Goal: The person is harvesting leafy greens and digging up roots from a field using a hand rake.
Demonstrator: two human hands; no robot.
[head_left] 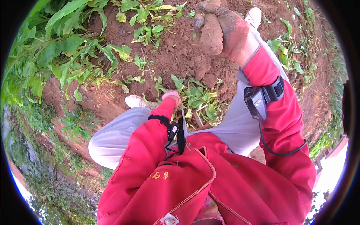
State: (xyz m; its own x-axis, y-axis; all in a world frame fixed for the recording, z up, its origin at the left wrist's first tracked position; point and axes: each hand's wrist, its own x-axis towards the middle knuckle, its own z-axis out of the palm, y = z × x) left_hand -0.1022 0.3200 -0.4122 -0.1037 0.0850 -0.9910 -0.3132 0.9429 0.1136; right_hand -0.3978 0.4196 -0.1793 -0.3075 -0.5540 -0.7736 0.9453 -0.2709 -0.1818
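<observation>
My right hand (pixel 234 32), in a soil-caked reddish work glove, is at the top of the view. It is closed around a thick brown tuber (pixel 211 35) coated in soil. A small dark lump beside the tuber may be a glove fingertip or another piece of root. My left hand (pixel 172 95) is low between my legs, near cut leafy stems (pixel 200 95). Its fingers are mostly hidden, so whether it holds anything does not show. A thin grey strip and a light wooden piece (pixel 198 118) lie close to it.
Tall, broad-leaved plants (pixel 67 45) stand at the upper left. Loose brown soil (pixel 174 47) with scattered leaves lies ahead. Both white shoes (pixel 254 17) are on the ground. Straps hold small devices (pixel 256 101) on both forearms, with a cable on the right one.
</observation>
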